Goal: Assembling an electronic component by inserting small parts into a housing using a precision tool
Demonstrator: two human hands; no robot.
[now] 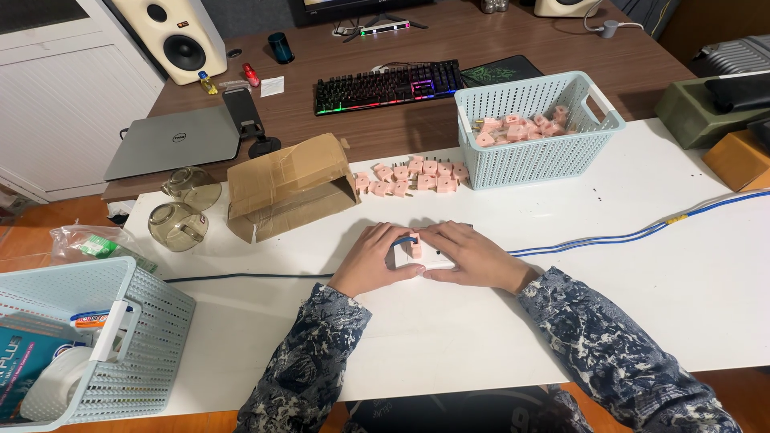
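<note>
Gripping a small white plastic block [431, 258] w/ a pink plug adapter [415, 248] on top, left hand [371, 260] & right hand [473, 256] both clasp it mid white table [642, 305] (blue cable [609, 237] runs beside).

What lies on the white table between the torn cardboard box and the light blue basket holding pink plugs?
In the head view, a cluster of loose pink plug adapters lies on the white table between the cardboard box and the light blue basket.
</note>
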